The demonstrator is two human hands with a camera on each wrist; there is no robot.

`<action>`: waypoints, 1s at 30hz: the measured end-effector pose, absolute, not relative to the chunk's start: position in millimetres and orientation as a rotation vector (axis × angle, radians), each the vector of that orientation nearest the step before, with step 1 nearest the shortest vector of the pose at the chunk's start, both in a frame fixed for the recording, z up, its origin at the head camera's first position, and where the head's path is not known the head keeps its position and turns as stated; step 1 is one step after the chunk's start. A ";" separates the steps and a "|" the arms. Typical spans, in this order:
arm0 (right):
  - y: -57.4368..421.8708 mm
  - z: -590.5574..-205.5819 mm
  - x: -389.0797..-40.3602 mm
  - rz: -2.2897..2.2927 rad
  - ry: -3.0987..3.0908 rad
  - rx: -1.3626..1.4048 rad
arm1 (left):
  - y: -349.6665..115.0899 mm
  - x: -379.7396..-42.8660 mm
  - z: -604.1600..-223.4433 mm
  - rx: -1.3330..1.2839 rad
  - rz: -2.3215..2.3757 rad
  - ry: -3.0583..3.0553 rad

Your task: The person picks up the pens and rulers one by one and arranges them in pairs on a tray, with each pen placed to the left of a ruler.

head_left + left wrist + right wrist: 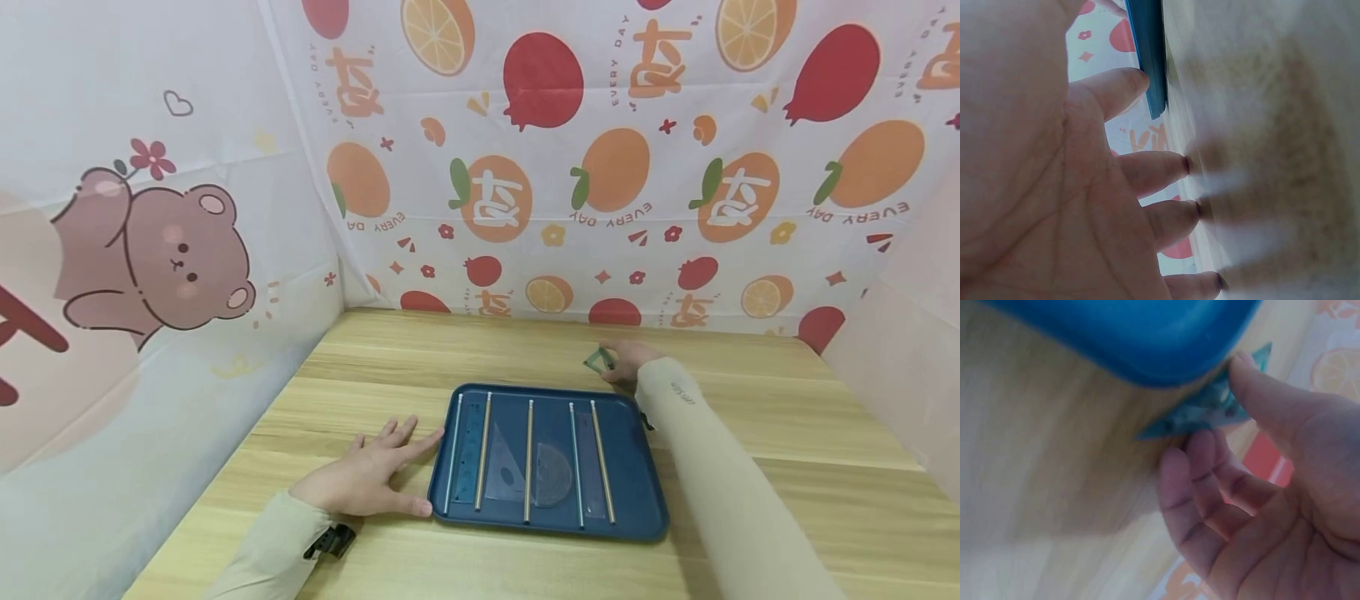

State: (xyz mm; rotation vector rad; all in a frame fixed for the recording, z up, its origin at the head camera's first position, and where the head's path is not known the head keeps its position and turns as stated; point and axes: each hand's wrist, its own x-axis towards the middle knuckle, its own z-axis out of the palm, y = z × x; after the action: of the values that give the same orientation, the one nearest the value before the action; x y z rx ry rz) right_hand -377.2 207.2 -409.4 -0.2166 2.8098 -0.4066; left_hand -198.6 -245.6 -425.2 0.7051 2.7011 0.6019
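A blue tray (636,475) lies on the wooden table. My left hand (367,477) spreads its fingers beside the tray's left edge, thumb and index fingertip at the rim; its other fingertips rest on the tabletop in the left wrist view. Beyond the tray's far right corner, my right hand (628,360) pinches a small green set square (600,360) between thumb and fingers. The right wrist view shows that set square (1200,409) tilted, close to the tray corner (1166,369). Inside the tray are a blue ruler (469,450), a clear set square (504,467) and a clear protractor (553,475).
Several pencils lie lengthwise in the tray, one a gold pencil (529,458) at the middle. A clear purplish ruler (592,467) is between two of them on the right. Fruit-printed cloth (555,250) hangs behind the table; another cloth with a bear (187,258) covers the left side.
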 end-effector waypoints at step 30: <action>215.5 -395.8 -357.0 -0.554 2.673 -0.053 | -246.2 -198.1 -425.4 0.696 0.592 2.699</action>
State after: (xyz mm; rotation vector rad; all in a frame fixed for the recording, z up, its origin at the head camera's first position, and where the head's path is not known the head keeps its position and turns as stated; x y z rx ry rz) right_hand -357.0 215.5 -395.8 -0.0527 2.6735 -0.5536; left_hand -198.1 -246.2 -425.4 0.6962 2.6991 0.5921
